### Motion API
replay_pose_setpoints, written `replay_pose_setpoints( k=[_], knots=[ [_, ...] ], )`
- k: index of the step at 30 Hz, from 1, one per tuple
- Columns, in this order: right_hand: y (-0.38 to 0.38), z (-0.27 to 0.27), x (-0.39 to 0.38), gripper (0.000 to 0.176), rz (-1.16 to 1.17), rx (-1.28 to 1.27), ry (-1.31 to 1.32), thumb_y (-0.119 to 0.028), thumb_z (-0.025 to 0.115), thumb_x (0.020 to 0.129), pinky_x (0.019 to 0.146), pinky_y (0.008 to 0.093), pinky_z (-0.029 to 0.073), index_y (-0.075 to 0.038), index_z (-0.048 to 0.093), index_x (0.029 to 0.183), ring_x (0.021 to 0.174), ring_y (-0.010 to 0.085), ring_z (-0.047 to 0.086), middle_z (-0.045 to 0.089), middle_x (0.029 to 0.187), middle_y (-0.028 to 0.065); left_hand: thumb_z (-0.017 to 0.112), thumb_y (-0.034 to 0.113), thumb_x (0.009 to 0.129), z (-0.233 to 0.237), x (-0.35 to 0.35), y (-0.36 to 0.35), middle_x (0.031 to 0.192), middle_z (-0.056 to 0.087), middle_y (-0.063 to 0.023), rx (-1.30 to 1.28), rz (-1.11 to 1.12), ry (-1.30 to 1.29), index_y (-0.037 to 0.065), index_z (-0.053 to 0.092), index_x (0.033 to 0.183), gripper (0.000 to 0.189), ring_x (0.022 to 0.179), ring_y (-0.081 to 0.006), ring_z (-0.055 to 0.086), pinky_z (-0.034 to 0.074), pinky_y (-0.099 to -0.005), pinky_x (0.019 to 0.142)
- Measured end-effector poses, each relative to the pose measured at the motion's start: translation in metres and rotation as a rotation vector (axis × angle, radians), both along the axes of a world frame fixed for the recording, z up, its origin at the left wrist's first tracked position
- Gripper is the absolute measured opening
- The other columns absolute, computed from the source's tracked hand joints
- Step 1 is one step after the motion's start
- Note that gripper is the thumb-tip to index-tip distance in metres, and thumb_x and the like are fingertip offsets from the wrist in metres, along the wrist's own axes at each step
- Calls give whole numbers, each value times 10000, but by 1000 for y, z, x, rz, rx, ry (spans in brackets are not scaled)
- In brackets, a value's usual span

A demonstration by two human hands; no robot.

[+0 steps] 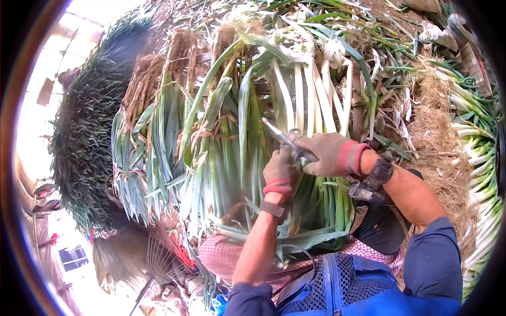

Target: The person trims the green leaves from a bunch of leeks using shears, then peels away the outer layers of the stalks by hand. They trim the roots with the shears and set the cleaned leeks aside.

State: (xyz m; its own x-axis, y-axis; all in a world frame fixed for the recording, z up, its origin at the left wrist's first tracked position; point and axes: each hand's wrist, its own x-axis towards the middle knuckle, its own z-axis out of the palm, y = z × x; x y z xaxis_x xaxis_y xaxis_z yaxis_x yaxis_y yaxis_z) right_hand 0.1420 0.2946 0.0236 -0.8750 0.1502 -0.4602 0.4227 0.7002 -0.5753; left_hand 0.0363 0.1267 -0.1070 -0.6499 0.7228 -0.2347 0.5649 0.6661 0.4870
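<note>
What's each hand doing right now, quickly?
Left hand: closed; what it grips, if anything, cannot be told.
Right hand: closed, holding a grey nozzle tool.

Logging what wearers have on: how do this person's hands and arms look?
The left hand and right hand wear brownish-grey gloves with red cuffs. A dark band circles the left wrist; a black strap and small boxy device sit at the right. Dark blue sleeves leave the forearms bare.
</note>
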Motion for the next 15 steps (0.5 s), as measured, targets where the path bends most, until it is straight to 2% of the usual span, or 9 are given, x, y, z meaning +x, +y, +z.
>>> replay_pose_setpoints(
  k=[2,3,5,6,7,9,12,13,15],
  knots=[
    [-7,-11,-10,584,-80,22,40,-283,740,892,939,516,566,-97,618,1431,1045,446,726,741,1080,257,742,276,987,10,-6,-8,1032,756,-160,134,40,-126,81,730,1215,301,905,-387,738,572,-460,809],
    [-5,-24,-16,589,-120,52,66,-277,739,887,941,519,566,-106,615,1437,1054,451,725,742,1089,260,764,233,969,15,-12,-7,997,755,-157,55,106,-178,77,763,1193,273,844,-346,733,561,-406,789],
    [-6,-18,-22,607,-111,90,75,-272,733,894,951,519,567,-130,597,1468,1060,456,725,747,1103,255,761,222,970,19,-20,-16,981,743,-155,296,140,-79,70,787,1122,216,832,-295,722,555,-385,784],
    [-8,-13,-21,598,-65,50,9,-266,728,900,958,520,567,-138,594,1468,1061,454,725,748,1111,258,766,229,971,20,-26,-21,977,745,-151,300,162,-68,54,791,1080,208,860,-270,726,557,-373,788],
    [-11,-7,-23,588,-16,8,-58,-260,722,906,965,522,566,-147,591,1469,1062,453,726,750,1119,261,762,232,974,34,-31,-17,1000,747,-149,190,206,-17,44,782,1098,226,894,-307,735,567,-385,812],
    [-9,-19,-35,632,-8,32,-67,-240,711,915,974,516,568,-143,557,1521,1052,443,734,751,1127,263,764,243,957,31,-45,-11,1046,754,-145,266,215,161,67,780,1129,247,949,-348,733,573,-428,870],
    [5,-35,-65,781,-112,148,35,-187,684,903,948,495,591,-146,443,1645,1029,434,748,755,1141,256,763,293,933,21,-69,13,1164,749,-144,193,134,412,105,759,1209,334,1066,-370,712,558,-463,949],
    [10,-36,-76,776,-133,161,55,-180,678,901,946,496,597,-148,450,1642,1033,437,747,749,1177,254,763,293,933,21,-74,21,1164,749,-144,193,132,411,105,759,1209,334,1066,-370,712,558,-463,949],
    [20,-37,-98,774,-156,206,34,-182,677,901,959,499,595,-144,453,1641,1051,438,744,742,1207,257,766,356,910,21,-84,39,1258,731,-137,-74,104,411,113,727,1282,446,1179,-369,683,542,-470,1006]
  ],
)
